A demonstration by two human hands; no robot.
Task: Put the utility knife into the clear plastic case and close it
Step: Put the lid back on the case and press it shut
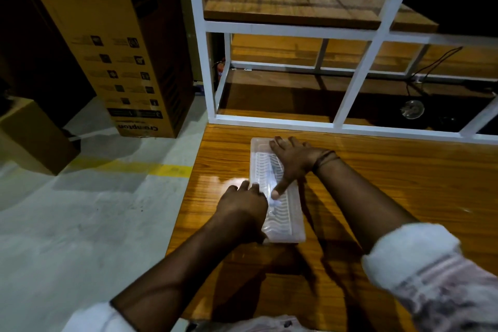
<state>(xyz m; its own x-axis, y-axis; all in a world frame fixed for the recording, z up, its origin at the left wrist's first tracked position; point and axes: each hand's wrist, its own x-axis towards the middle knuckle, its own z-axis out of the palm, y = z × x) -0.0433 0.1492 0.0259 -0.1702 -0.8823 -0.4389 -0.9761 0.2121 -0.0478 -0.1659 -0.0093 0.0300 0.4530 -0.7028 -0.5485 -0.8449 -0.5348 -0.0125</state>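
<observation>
Your right hand (292,160) lies spread flat on the far half of the clear case (277,191), fingers fanned over its far end and the thumb stretched back toward you, its tip pressing the ribbed lid near the middle. Your left hand (244,206) sits against the case's near-left edge, fingers curled and bunched, the knuckles over the rim and the fingertips touching the lid just beside your right thumb; whether they grip the edge or only press on it cannot be told. The case lies lengthwise away from you on the glossy wooden surface (377,170), close to its left edge, with the lid down over the base. A pale shape shows faintly through the ribbed plastic under and just nearer than your right thumb, but it is too blurred to say that it is the knife. A dark cord band (324,159) circles your right wrist, and pale rolled sleeves (409,250) cover both forearms near the elbows. Beyond the case a white metal frame (296,28) with wooden shelves stands on the surface. To the left, on the grey floor (80,210), a tall cardboard box (113,43) stands behind a yellow line (134,167).
</observation>
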